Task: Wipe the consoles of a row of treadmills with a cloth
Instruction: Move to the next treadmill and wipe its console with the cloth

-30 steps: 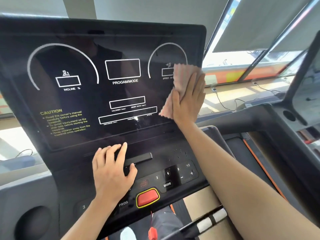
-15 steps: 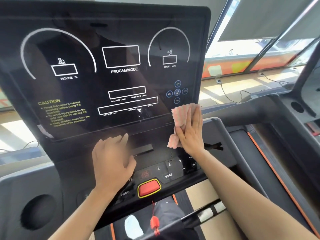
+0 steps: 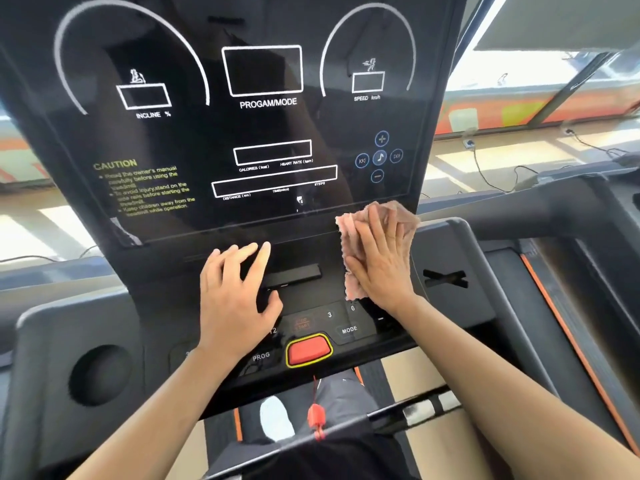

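The black treadmill console (image 3: pixel 194 140) fills the view, its glossy display panel above and a button panel (image 3: pixel 349 329) below. My right hand (image 3: pixel 382 261) lies flat, fingers straight, pressing a pink cloth (image 3: pixel 349 233) against the console just under the display's lower right corner. The cloth sticks out above and left of the fingers. My left hand (image 3: pixel 235 299) rests flat on the middle of the button panel, fingers spread and relaxed, holding nothing.
A red stop button (image 3: pixel 308 351) with a yellow rim sits below my hands, and a red safety clip (image 3: pixel 317 420) hangs under it. A round cup holder (image 3: pixel 100 374) is at lower left. A second treadmill's handrail (image 3: pixel 540 206) and deck lie to the right, by the windows.
My right hand has slid the cloth down from the upper right of the display to the strip under it. My left hand has stayed on the button panel.
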A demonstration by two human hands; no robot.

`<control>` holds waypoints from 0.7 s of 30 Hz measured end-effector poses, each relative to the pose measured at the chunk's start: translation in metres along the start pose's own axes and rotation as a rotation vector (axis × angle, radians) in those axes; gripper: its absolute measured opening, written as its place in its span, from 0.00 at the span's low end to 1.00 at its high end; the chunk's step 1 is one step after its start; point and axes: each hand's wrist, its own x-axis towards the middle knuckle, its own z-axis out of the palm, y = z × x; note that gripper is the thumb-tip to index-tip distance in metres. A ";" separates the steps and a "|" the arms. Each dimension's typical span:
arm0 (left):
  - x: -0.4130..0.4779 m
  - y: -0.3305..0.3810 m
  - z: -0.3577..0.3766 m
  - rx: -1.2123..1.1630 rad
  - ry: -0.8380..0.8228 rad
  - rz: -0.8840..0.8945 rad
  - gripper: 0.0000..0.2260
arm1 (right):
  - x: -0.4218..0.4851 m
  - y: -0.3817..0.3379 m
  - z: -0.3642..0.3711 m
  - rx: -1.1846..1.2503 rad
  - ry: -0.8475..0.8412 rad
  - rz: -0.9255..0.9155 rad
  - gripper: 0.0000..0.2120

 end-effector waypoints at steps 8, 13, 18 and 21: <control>-0.003 0.000 -0.010 -0.090 -0.036 0.001 0.27 | 0.004 -0.032 0.010 0.004 0.065 -0.138 0.27; -0.027 -0.019 -0.027 -0.095 0.026 -0.116 0.25 | 0.005 -0.045 0.013 -0.090 0.108 -0.213 0.27; -0.065 -0.049 -0.040 -0.054 0.028 -0.290 0.26 | 0.007 -0.054 0.010 -0.102 0.085 -0.292 0.31; -0.084 -0.062 -0.043 -0.030 0.067 -0.334 0.26 | 0.010 -0.066 0.011 -0.136 0.061 -0.380 0.32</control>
